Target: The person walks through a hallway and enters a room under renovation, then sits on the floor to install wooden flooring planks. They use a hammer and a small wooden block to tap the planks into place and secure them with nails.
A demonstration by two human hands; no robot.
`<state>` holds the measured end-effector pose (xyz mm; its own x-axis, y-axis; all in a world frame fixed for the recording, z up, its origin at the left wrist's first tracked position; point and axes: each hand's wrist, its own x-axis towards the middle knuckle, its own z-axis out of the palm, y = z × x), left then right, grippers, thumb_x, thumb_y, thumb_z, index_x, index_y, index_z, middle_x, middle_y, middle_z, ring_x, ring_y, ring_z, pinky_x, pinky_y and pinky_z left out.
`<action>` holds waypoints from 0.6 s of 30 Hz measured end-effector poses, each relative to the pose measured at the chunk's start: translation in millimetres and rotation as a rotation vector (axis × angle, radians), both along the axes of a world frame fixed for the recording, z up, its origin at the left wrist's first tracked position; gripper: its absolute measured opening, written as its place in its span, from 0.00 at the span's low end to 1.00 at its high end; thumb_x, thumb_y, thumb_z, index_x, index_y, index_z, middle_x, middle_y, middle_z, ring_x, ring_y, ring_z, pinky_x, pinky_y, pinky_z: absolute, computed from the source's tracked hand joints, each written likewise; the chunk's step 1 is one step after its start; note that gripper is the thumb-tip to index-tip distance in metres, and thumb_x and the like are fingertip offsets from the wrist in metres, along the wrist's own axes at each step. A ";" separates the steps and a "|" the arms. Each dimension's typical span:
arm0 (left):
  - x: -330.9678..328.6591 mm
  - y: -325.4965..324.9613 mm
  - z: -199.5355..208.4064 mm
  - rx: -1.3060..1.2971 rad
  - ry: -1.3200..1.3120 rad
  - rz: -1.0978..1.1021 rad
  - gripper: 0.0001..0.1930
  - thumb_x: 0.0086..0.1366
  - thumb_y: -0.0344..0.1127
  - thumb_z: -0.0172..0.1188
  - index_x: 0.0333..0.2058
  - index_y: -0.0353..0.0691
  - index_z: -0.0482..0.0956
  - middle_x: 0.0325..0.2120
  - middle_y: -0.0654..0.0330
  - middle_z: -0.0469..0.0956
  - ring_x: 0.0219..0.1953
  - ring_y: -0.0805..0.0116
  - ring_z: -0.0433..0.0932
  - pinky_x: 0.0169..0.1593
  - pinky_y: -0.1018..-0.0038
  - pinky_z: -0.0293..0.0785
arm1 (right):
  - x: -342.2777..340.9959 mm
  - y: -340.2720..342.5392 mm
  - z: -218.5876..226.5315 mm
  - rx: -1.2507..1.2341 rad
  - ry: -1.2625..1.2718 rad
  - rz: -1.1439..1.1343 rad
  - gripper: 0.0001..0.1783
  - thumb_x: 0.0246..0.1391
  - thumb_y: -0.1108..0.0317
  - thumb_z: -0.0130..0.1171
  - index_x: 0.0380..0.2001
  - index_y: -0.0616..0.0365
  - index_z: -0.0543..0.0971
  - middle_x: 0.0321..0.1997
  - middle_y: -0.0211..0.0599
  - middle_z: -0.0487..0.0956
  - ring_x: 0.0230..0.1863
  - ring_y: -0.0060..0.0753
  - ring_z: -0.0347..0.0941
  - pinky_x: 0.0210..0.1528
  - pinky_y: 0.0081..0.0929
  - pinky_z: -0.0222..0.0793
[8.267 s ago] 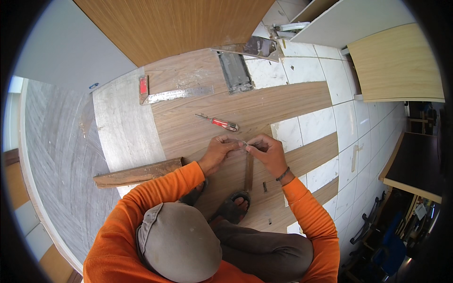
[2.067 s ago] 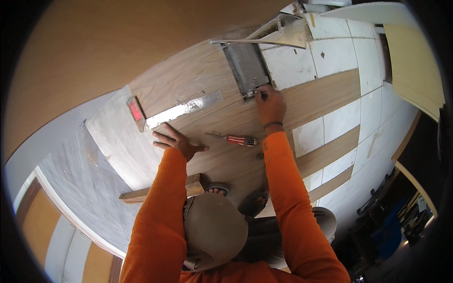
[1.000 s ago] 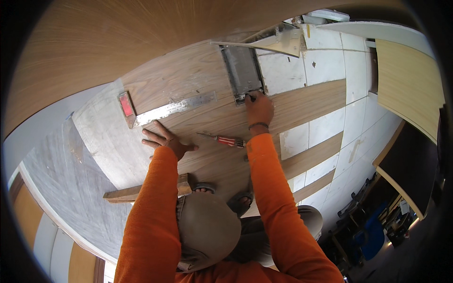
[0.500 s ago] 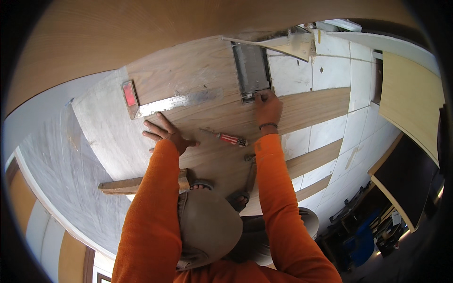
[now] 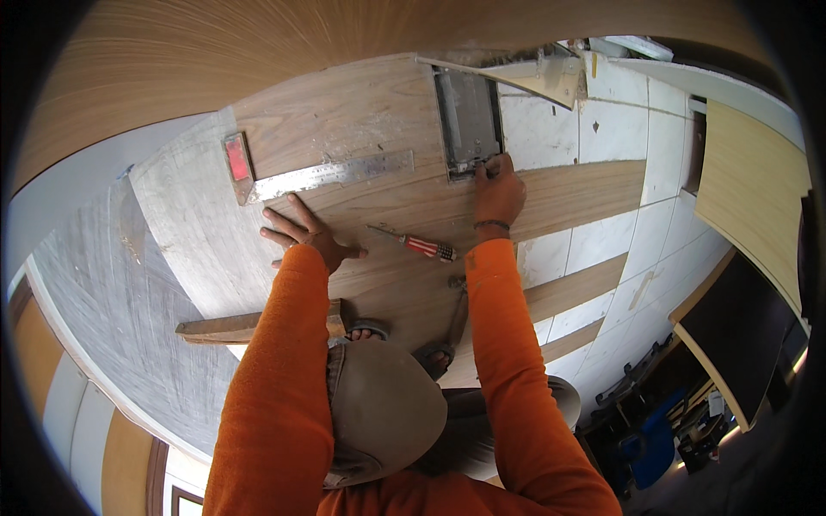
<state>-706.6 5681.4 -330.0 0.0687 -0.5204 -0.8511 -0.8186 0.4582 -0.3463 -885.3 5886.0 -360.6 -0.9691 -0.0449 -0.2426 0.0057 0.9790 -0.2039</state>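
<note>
My left hand lies with fingers spread on the wood-grain floor plank, just below a metal try square with a red inset in its stock. My right hand is at the near right corner of a dark grey rectangular metal box set into the floor. Its thumb and fingers are pinched together there, and what they hold, if anything, is too small to make out. Between my hands lies a screwdriver with a striped red-and-white handle. A hammer rests nearer me, partly behind my right sleeve.
A wooden offcut lies at the left by my foot. A thin pale board leans over the far end of the box. White tiles and wood strips cover the right side. A large wooden panel rises along the far side.
My right hand's fingertips have shifted slightly to the right along the box's near edge. My left hand stays flat in place. The whole view has moved a little.
</note>
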 end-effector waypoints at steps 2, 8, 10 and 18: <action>-0.8 -0.5 0.2 0.003 -0.005 -0.004 0.87 0.35 0.68 0.82 0.74 0.52 0.16 0.72 0.33 0.14 0.75 0.27 0.23 0.60 0.20 0.58 | 3.8 7.2 -2.6 -0.056 0.091 0.055 0.10 0.54 0.61 0.69 0.38 0.50 0.81 0.40 0.44 0.85 0.43 0.54 0.82 0.45 0.49 0.77; 13.2 -1.2 -8.4 0.010 0.124 -0.026 0.92 0.27 0.73 0.81 0.73 0.40 0.17 0.68 0.18 0.16 0.70 0.11 0.21 0.69 0.26 0.40 | 8.0 8.2 4.6 -0.008 0.115 0.096 0.12 0.53 0.56 0.68 0.38 0.48 0.87 0.47 0.40 0.84 0.47 0.51 0.81 0.49 0.47 0.78; 13.2 -1.8 -8.8 0.026 0.118 -0.011 0.92 0.27 0.73 0.82 0.73 0.40 0.16 0.68 0.18 0.16 0.70 0.10 0.21 0.69 0.26 0.40 | 3.8 5.7 3.4 0.026 0.063 0.099 0.13 0.53 0.55 0.68 0.38 0.49 0.87 0.47 0.39 0.85 0.47 0.51 0.82 0.48 0.47 0.79; 6.9 -1.8 -5.2 0.016 0.051 0.003 0.88 0.32 0.70 0.82 0.73 0.48 0.16 0.71 0.27 0.14 0.73 0.21 0.22 0.63 0.22 0.52 | -1.7 -13.0 10.6 0.124 -0.100 -0.017 0.15 0.54 0.55 0.67 0.37 0.53 0.87 0.44 0.43 0.85 0.45 0.53 0.82 0.46 0.50 0.79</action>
